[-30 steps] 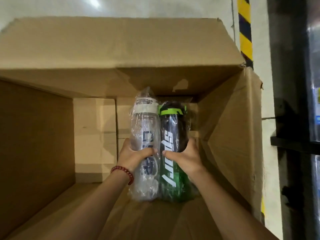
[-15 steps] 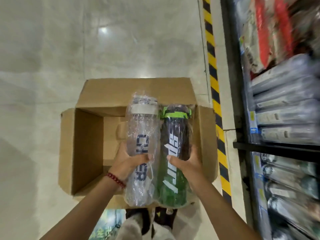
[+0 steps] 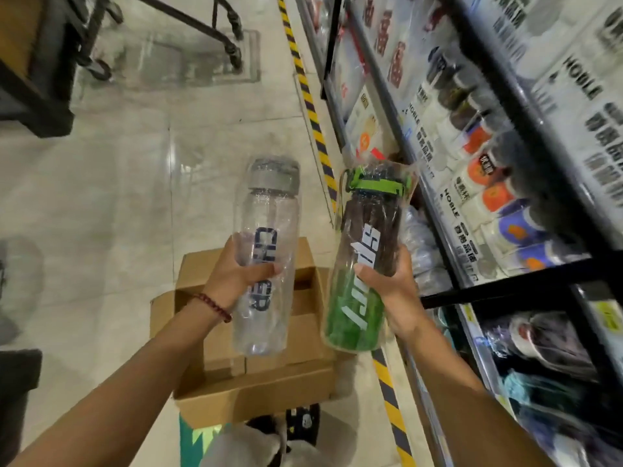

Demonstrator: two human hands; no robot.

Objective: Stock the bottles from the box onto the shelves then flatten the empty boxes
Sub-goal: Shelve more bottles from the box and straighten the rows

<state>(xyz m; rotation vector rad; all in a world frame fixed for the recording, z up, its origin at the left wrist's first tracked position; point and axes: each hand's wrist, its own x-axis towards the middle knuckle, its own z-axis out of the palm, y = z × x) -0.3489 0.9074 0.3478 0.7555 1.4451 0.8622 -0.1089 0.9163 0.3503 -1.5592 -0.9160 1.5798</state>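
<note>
My left hand (image 3: 236,278) grips a clear bottle (image 3: 268,210) with a grey cap and blue lettering, wrapped in plastic film. My right hand (image 3: 391,284) grips a dark-and-green bottle (image 3: 367,230) with a green lid band and white lettering, also film-wrapped. Both bottles are held upright in the air, a little apart, above the open cardboard box (image 3: 256,396) on the floor below. The shelves (image 3: 505,284) stand to my right, with the green bottle nearest them.
The shelves hold wrapped bottles (image 3: 421,251) and boxed cups (image 3: 488,183). A yellow-black floor stripe (image 3: 310,106) runs along the shelf base. A black wheeled cart frame (image 3: 202,32) stands far left on the tiled floor. My shoes (image 3: 300,423) show below the box.
Both hands have lifted the two bottles out of the box and higher. The bottles have drifted apart, and my view has swung up and right toward the shelves.
</note>
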